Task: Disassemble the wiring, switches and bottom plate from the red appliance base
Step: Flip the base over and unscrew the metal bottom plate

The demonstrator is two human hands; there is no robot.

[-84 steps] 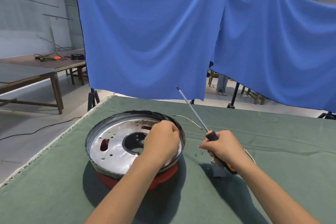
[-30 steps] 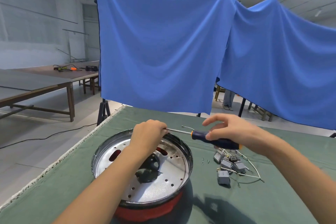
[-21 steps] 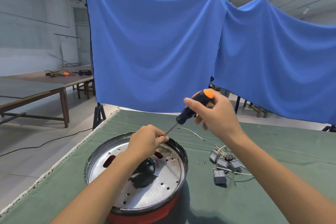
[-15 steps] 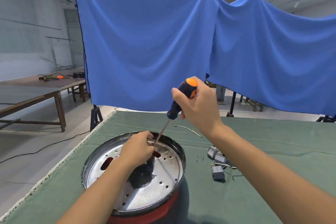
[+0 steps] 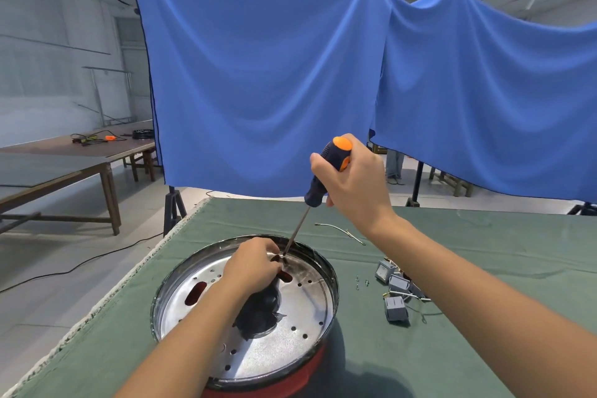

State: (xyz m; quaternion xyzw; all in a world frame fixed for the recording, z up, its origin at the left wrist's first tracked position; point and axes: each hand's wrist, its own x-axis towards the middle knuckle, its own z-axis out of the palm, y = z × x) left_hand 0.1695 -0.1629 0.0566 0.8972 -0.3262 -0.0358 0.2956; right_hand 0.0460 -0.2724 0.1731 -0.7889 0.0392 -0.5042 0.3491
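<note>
The round red appliance base (image 5: 300,378) with its perforated silver bottom plate (image 5: 274,342) sits on the green cloth-covered table (image 5: 484,268), the left hand (image 5: 255,265) pinching the shaft tip of the orange-and-black-handled screwdriver (image 5: 326,171) that the right hand (image 5: 358,191) grips from above, grey switches (image 5: 394,297) lying to the right.

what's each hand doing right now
Left hand: fingers curled at the screwdriver tip on the plate; what it pinches is hidden.
Right hand: grips the screwdriver handle.
</note>
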